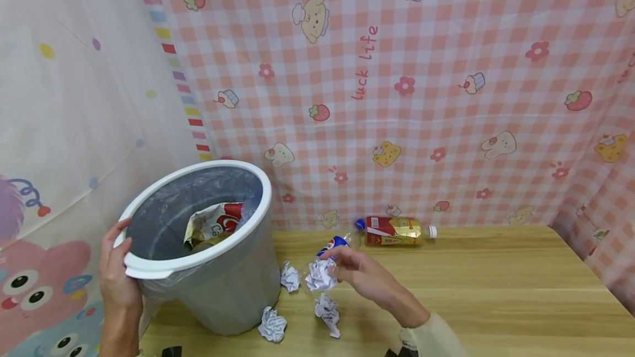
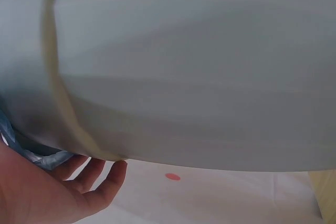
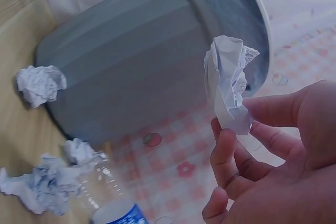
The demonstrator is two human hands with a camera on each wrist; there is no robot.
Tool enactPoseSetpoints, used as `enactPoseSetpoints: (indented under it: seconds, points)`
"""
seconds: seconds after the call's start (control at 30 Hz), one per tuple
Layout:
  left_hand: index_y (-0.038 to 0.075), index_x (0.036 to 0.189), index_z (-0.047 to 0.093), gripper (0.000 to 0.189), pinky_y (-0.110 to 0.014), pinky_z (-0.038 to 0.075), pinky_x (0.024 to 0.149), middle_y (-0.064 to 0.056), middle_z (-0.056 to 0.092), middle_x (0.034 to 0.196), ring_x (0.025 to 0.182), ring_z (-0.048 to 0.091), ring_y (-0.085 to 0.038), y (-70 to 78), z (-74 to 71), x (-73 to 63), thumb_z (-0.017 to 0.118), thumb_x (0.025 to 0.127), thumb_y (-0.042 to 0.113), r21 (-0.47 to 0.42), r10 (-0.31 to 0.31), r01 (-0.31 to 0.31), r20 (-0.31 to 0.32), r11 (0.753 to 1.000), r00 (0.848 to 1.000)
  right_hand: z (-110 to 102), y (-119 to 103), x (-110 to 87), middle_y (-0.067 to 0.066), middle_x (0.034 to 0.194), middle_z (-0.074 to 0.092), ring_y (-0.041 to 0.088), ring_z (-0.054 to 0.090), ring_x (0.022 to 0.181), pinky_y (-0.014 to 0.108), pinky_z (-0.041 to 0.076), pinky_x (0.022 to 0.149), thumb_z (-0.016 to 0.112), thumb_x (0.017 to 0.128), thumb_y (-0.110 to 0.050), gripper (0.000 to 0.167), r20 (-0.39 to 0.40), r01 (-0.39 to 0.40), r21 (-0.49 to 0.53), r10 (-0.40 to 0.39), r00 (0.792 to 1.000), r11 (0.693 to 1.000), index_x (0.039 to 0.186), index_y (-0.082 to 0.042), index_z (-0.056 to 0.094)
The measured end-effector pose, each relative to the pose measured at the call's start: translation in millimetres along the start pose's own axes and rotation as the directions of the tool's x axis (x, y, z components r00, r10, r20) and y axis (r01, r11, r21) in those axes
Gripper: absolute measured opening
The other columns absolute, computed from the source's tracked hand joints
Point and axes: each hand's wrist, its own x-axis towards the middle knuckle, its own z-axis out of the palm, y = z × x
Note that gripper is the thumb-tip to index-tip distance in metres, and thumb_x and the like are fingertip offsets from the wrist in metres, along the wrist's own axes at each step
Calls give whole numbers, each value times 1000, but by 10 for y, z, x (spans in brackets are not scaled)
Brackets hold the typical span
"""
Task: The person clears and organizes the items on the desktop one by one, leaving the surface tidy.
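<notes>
A grey trash bin (image 1: pixel 248 296) with a white rim and a clear liner stands at the left of the table. My left hand (image 1: pixel 119 280) grips the left side of its rim; in the left wrist view the hand (image 2: pixel 58 192) shows beside the bin's wall. My right hand (image 1: pixel 369 280) pinches a crumpled paper ball (image 3: pixel 226 85) between thumb and fingers, to the right of the bin. Three other crumpled papers lie on the table: one near the bin's side (image 1: pixel 290 277), one at its base (image 1: pixel 272 325), one below the right hand (image 1: pixel 327 313).
Inside the bin is a red and white crumpled wrapper (image 1: pixel 215 222). A clear bottle with a blue label (image 1: pixel 334 245) lies behind the right hand. Another bottle with a red and gold label (image 1: pixel 394 231) lies against the checked curtain (image 1: pixel 421 180).
</notes>
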Motion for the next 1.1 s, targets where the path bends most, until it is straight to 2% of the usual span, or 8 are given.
enactPoseSetpoints:
  seconds: [0.13,0.33,0.57,0.7,1.1]
  points:
    - [12,137,54,41,-14,31,101,-2,46,140,131,38,-18,4,7,3,33,102,17,1,-1,1,0,1000,1000,-12,-96,17,7,112,62,20,58,98,37,48,86,59,100,-23,27,4,20,-21,-19,1000,1000,125,-13,62]
    - [12,137,53,41,-14,32,100,-3,46,141,131,39,-18,1,19,10,33,102,17,-7,2,-2,9,1000,1000,-26,-210,32,7,103,62,21,58,95,38,49,85,57,100,-19,29,23,53,-8,-53,998,999,127,-7,60]
    - [11,137,54,41,-14,32,100,-1,46,139,130,39,-19,8,33,12,33,102,17,-11,10,-10,10,1000,1000,-24,-292,27,8,113,62,20,58,99,37,47,87,59,100,-21,31,18,63,-9,-63,998,998,128,-9,60]
    - [11,137,53,41,-14,32,100,-1,46,139,131,39,-19,13,37,9,33,102,17,-11,3,-3,9,1000,1000,-20,-332,27,8,112,62,20,58,100,37,47,87,59,99,-21,31,20,62,-3,-62,998,998,128,-10,60]
    - [10,137,54,41,-14,33,99,-2,47,139,129,41,-17,3,6,2,34,102,17,-32,-13,13,-9,999,1000,-23,-548,115,7,120,62,20,59,104,38,47,90,58,101,-21,29,12,120,-52,-120,993,991,129,-13,61]
